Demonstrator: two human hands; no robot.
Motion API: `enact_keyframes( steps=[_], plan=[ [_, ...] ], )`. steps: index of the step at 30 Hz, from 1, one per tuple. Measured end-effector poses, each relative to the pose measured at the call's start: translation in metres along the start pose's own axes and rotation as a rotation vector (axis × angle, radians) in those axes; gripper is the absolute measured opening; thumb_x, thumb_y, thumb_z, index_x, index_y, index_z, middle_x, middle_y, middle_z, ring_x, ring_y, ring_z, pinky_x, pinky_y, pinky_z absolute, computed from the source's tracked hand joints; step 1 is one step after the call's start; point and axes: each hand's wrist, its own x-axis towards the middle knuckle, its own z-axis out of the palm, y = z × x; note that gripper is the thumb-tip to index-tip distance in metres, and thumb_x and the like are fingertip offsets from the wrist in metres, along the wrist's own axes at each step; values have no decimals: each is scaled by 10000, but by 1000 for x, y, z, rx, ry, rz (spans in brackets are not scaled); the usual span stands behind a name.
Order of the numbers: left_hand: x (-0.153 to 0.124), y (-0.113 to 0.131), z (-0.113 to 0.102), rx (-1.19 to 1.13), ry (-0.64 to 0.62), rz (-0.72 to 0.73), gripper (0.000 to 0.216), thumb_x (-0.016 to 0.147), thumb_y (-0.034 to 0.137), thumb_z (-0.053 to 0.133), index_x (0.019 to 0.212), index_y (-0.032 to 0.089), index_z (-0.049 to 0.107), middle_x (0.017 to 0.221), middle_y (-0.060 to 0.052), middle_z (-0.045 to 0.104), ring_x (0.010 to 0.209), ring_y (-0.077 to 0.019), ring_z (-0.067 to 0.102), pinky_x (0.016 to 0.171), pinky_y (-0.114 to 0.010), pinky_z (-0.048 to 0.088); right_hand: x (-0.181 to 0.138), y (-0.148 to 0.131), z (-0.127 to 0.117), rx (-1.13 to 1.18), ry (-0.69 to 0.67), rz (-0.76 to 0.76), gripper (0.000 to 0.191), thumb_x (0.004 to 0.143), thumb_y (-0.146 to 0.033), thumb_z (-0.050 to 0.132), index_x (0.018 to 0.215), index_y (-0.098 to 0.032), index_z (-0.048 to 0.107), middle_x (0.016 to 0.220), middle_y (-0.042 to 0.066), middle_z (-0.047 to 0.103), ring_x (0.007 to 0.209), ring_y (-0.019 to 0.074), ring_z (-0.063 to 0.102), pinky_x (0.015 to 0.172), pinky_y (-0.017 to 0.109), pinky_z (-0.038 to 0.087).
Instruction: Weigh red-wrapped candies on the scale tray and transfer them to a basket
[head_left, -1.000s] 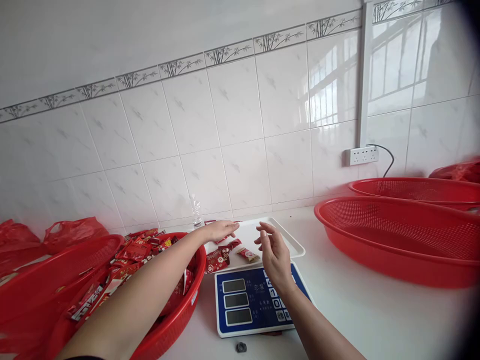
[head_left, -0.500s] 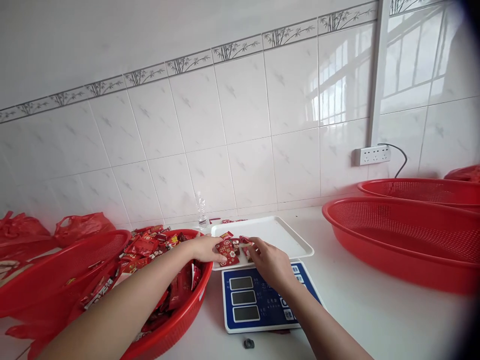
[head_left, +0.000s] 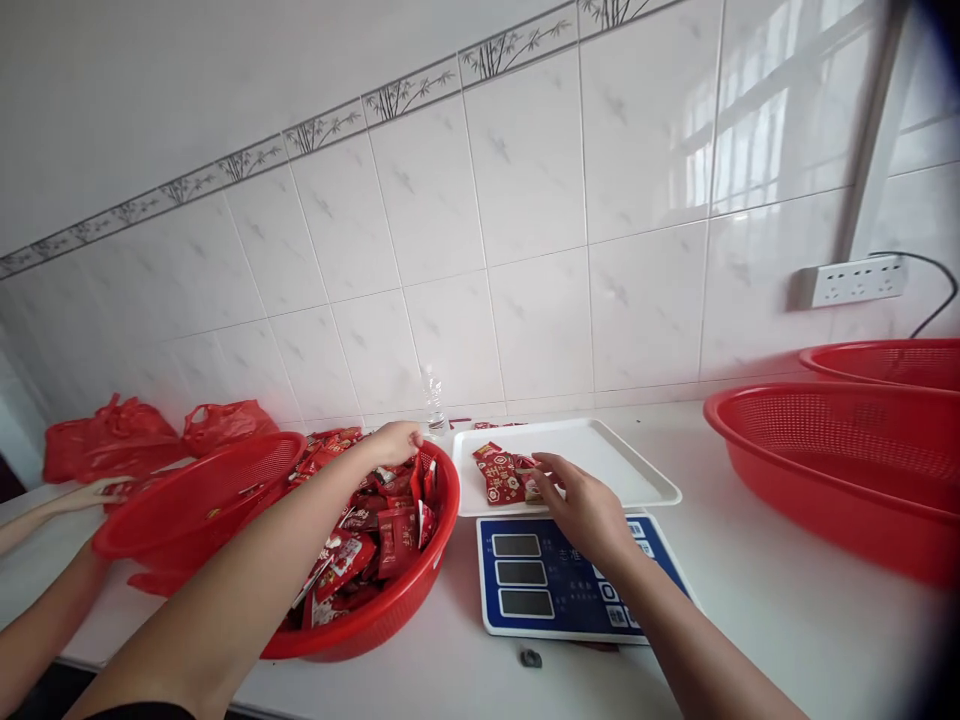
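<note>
My left hand (head_left: 396,443) is over the far right side of a red plastic basket (head_left: 444,545) heaped with small red snack packets (head_left: 397,535). Its fingers curl downward; whatever they grip is hidden. My right hand (head_left: 589,500) is at the front of a white scale tray (head_left: 630,475), thumb and fingers closed on a small snack packet (head_left: 534,485), partly covered by the fingertips. Just left of it on the tray lies a red packet with pale flower prints (head_left: 501,480). The blue scale panel (head_left: 570,620) with three displays lies below my right wrist.
Another person's hand (head_left: 97,494) and forearm reach in at the left, by a second red basket (head_left: 195,480). Red plastic bags (head_left: 124,435) lie behind. Two red baskets (head_left: 840,480) stand at right. A clear bottle (head_left: 433,405) stands behind the tray; a dark object (head_left: 530,658) lies before the scale.
My left hand has left the packets on the tray and moved left over the basket. My right hand stays at the tray. The view has shifted left, bringing another person's arms into sight.
</note>
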Motion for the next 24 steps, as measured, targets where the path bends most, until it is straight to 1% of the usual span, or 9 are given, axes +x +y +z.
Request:
enact_keyframes(
  steps=[3,5,7,10,13,15,17,20,24],
  plan=[
    [-15,-30,4,70,-133,-68,144,601,152,583,745,154,582,681,3,594,644,-150,540,572,-222,387,1,0,0,0,-21,1,326,859,-415,341,1076,-285,547,986,-1,678,824,192,635,610,286,448],
    [-24,-43,12,96,-196,-79,207,563,163,614,768,153,583,703,-6,601,656,-162,545,589,-236,399,1,-1,0,0,-31,7,323,861,-410,338,1076,-285,544,977,-4,680,837,192,632,612,283,447],
    [-31,-49,21,95,-194,-70,265,590,179,589,854,154,572,798,-24,615,708,-163,557,623,-237,411,1,-2,-1,-15,-31,18,325,862,-416,332,1073,-289,545,966,-7,683,815,189,636,593,280,441],
    [-36,-51,28,74,-174,-40,245,625,198,553,866,153,567,817,-25,617,716,-157,563,609,-223,408,0,-2,-1,-34,-19,18,327,860,-422,334,1067,-295,552,940,-7,691,771,182,642,561,267,430],
    [-39,-52,26,87,-229,-29,184,641,242,546,795,151,586,697,-5,603,637,-155,553,536,-219,381,0,-3,-1,-40,-14,12,326,858,-419,338,1064,-296,559,925,-5,696,761,180,646,547,260,426],
    [-41,-51,24,114,-268,-35,174,659,263,535,774,150,600,678,-7,608,629,-159,555,528,-220,375,-1,-4,-1,-43,-15,17,332,859,-428,331,1060,-299,563,922,-5,697,772,185,647,549,263,428],
    [-44,-51,22,158,-274,-30,207,673,267,528,825,155,612,757,-23,637,683,-170,571,561,-223,390,0,-5,-1,-44,-17,23,339,859,-433,329,1062,-300,565,925,-3,697,787,189,647,561,268,434],
    [-48,-48,21,218,-273,-23,299,704,285,520,967,162,594,915,-52,651,781,-191,587,629,-236,414,0,-6,-2,-41,-26,35,343,856,-434,330,1064,-298,567,940,-1,693,812,192,644,582,276,442],
    [-52,-45,16,208,-327,-47,348,756,331,490,1047,155,565,957,-64,652,805,-196,595,656,-247,424,0,-5,-2,-19,-41,39,343,856,-431,327,1069,-301,562,943,-5,692,812,190,643,590,280,444]
  ],
)
